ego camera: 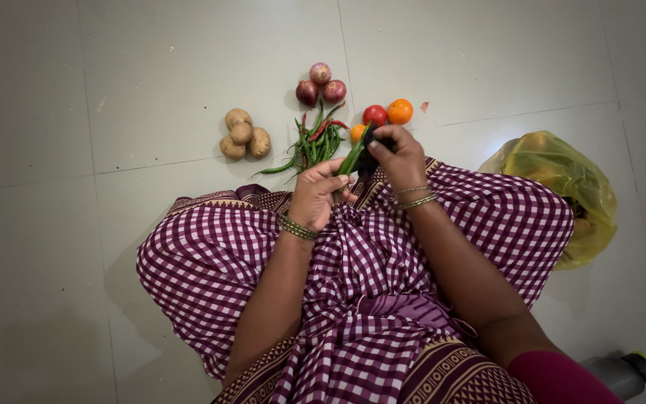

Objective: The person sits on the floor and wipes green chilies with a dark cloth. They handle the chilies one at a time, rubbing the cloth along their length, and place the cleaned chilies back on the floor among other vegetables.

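Both hands [360,176] grip green veg [351,158]; yellow bag [562,187] nearby.

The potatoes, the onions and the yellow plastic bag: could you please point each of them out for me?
potatoes [241,133], head view, on the middle potato of the pile.
onions [321,73], head view, on the top onion.
yellow plastic bag [562,173], head view, on its upper crumpled surface.

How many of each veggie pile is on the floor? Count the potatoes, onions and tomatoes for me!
Potatoes: 4
Onions: 3
Tomatoes: 3, one red, two orange
Total: 10
The chillies overlap too much to count.
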